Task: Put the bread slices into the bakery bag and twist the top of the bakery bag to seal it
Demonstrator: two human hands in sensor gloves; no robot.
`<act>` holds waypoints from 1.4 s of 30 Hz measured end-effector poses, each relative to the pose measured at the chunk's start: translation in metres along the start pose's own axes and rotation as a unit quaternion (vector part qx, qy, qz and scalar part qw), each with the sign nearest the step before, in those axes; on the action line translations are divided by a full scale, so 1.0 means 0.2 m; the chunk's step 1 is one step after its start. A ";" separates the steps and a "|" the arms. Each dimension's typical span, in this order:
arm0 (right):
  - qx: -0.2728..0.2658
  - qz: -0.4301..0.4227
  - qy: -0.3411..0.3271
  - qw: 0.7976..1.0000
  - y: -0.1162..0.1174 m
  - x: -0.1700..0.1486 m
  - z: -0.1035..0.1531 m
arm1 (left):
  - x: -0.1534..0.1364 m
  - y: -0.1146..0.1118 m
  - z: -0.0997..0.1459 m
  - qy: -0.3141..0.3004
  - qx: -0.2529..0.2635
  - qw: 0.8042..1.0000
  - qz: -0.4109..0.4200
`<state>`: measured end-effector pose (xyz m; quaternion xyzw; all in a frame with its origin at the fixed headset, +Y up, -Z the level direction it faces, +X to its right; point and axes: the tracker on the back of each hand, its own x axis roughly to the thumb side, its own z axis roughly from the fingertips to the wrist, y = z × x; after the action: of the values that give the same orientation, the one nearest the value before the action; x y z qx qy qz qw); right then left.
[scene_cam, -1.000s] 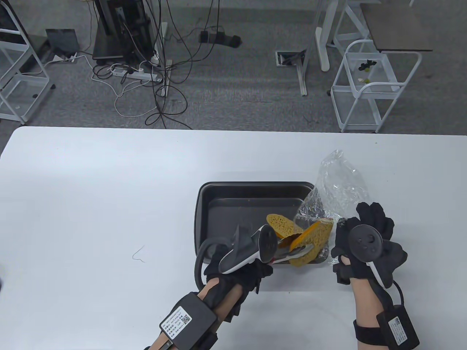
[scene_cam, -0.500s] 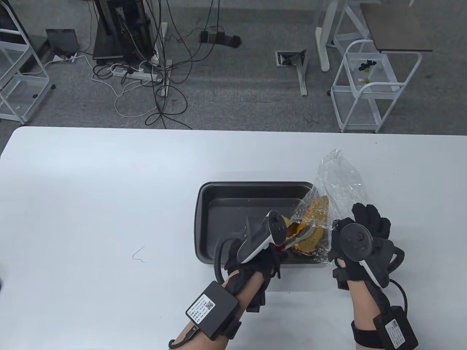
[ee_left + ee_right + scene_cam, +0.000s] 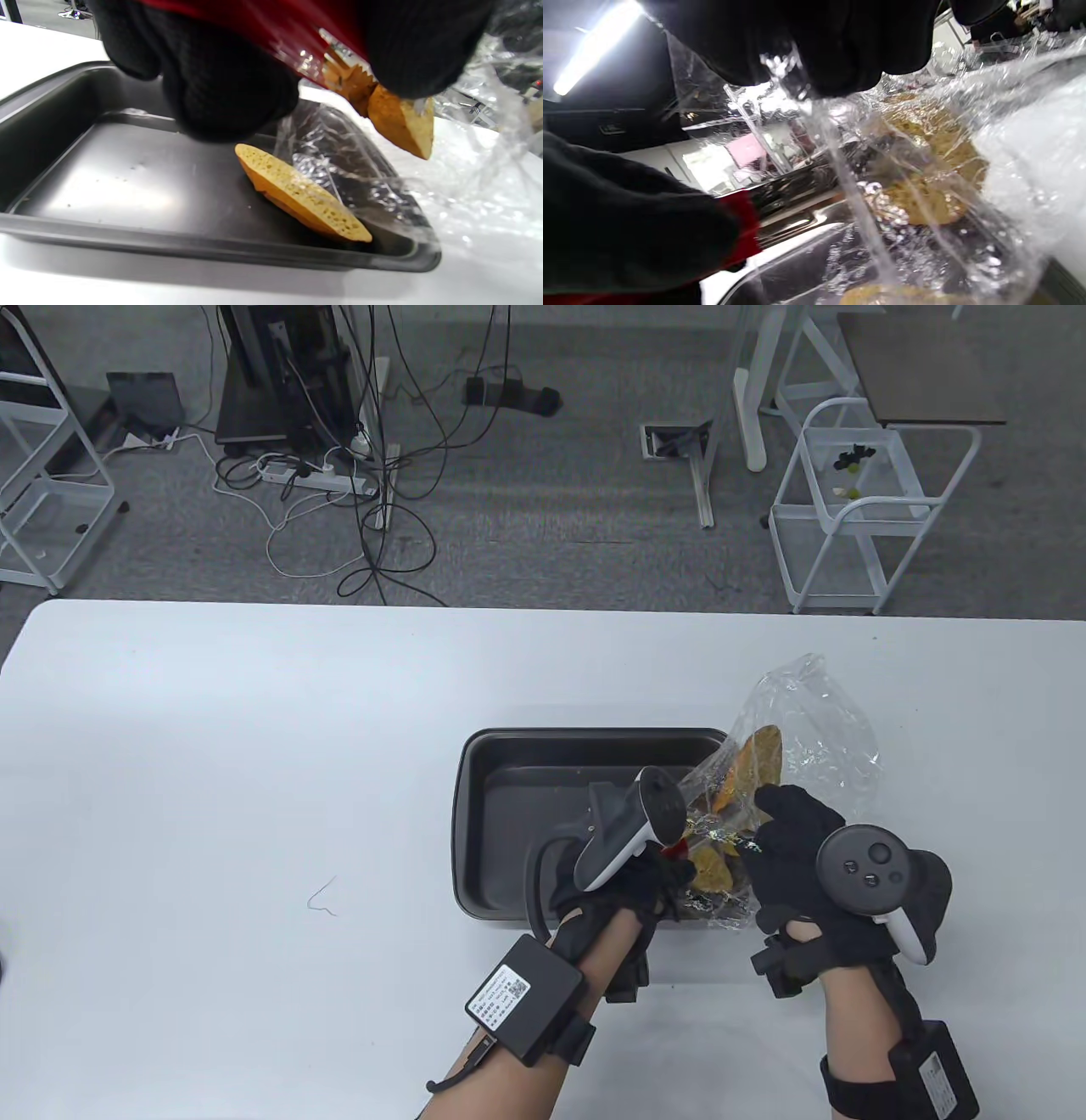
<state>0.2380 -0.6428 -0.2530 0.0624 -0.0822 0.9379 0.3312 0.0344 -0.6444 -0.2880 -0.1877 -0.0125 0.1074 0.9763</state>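
Tongs (image 3: pixel 793 199) with red handles, clamped in the left hand (image 3: pixel 632 891), push a bread slice (image 3: pixel 401 120) into the clear bag (image 3: pixel 806 729) whose mouth the right hand (image 3: pixel 797 857) pinches over the tray (image 3: pixel 509 755), where another slice (image 3: pixel 299 195) lies; wrist labels unreadable.

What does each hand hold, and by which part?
The left hand grips tongs by their red handle end; the tongs clamp a bread slice. The right hand pinches the clear bag at its mouth.
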 end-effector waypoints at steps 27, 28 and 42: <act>0.082 -0.240 0.011 0.967 -0.03 -0.14 -0.03 | 0.31 -0.22 0.11 -0.114 0.312 0.905 -0.266; 0.093 -0.240 0.010 0.966 -0.03 -0.15 -0.04 | 0.31 -0.22 0.10 -0.118 0.295 0.909 -0.271; 0.089 -0.254 0.050 0.962 -0.01 -0.27 -0.06 | 0.30 -0.20 0.08 -0.122 0.199 0.933 -0.273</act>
<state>0.2795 -0.6718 -0.2729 0.0636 0.0364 0.8281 0.5557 0.0997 -0.6617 -0.2599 0.0355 -0.1611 -0.1413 0.9761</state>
